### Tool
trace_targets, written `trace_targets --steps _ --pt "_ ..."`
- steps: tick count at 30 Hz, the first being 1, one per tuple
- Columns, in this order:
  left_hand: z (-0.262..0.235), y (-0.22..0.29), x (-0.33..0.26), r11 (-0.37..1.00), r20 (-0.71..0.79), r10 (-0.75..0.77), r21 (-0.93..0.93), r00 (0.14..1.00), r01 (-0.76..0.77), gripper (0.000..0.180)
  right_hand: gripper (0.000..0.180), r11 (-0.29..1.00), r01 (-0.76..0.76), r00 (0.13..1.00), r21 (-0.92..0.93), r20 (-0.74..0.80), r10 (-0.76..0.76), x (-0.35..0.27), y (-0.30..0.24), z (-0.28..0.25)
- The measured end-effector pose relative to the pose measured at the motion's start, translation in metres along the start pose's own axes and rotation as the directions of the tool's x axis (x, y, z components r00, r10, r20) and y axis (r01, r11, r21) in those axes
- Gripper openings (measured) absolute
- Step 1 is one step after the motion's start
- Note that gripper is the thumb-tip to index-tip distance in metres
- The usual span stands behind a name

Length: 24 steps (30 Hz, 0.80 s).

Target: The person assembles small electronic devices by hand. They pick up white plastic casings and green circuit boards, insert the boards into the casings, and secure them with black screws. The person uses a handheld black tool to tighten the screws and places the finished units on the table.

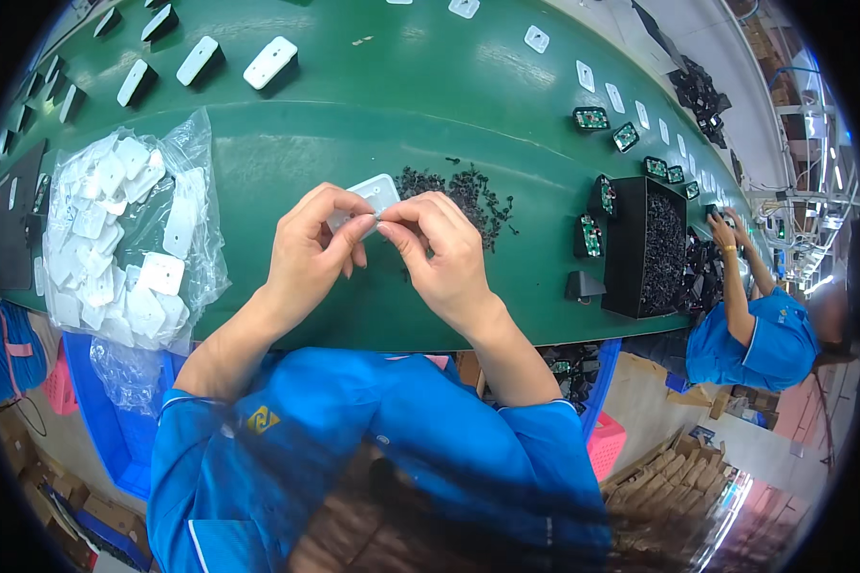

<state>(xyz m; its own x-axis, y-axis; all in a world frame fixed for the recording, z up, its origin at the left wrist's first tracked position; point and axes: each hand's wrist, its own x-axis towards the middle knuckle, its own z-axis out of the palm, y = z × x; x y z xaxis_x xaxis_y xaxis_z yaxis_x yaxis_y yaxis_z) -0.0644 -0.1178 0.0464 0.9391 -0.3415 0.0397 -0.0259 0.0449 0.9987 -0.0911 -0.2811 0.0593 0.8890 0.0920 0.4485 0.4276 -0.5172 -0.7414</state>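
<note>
Over the middle of the green table, my left hand [313,237] and my right hand [441,250] meet fingertip to fingertip. Each is closed in a pinch at one small spot. Whatever is between the fingertips is too small and covered to name. Just behind and under my fingers shows a white plastic cover [380,188] with rounded corners; my left fingers hide part of it. Whether it is held or lies on the table, I cannot tell. Close beyond my right hand is a loose spread of small black parts [468,196].
At left, a clear plastic bag [201,158] holds many white covers [96,224]. White-topped black housings [270,63] stand at the far left. At right are a black box [631,296] of small black parts and housings with green circuit boards [591,118]. A co-worker [750,334] works far right.
</note>
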Motion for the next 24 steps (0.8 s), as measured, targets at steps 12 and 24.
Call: trace_targets --steps 12,24 --pt "-0.001 -0.001 -0.001 0.997 0.050 -0.061 -0.052 0.997 0.064 0.004 0.015 0.986 0.154 0.988 -0.061 0.001 -0.154 -0.003 0.008 0.001" --pt "0.001 -0.005 -0.008 0.990 0.016 -0.093 -0.103 0.996 0.094 0.018 0.009 0.999 0.035 0.999 -0.018 -0.036 -0.035 -0.003 0.005 0.001"
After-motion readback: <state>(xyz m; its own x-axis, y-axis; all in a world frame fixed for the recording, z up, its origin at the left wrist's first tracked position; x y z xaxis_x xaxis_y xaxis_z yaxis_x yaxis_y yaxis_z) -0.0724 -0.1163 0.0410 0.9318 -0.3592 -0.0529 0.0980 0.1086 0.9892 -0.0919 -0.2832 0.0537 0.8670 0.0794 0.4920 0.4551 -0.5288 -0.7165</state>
